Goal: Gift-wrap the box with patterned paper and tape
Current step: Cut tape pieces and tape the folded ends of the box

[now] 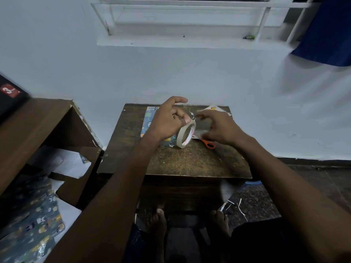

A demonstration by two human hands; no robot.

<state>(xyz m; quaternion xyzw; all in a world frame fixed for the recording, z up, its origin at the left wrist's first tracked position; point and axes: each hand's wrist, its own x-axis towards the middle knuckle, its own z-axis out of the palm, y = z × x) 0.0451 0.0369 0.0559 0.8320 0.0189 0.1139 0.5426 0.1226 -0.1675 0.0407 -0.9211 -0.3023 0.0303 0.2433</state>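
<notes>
Wooden table (190, 162), hands on tape roll (185, 135)

dim, bluish light is falling evenly over the wall (190, 73), leaving the foreground nearly black. soft shadows are spreading beneath the blue cloth (326, 35). the wide lens is bending the edges, and the right hand (218, 128) is blurring slightly.

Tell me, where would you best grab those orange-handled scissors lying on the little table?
By the orange handle loop, coming from above on the near right. It is the only part showing: the blades run up under the right hand and the clear tape strip, so they are hidden. The tape roll, standing on edge just left, blocks that side.
</notes>
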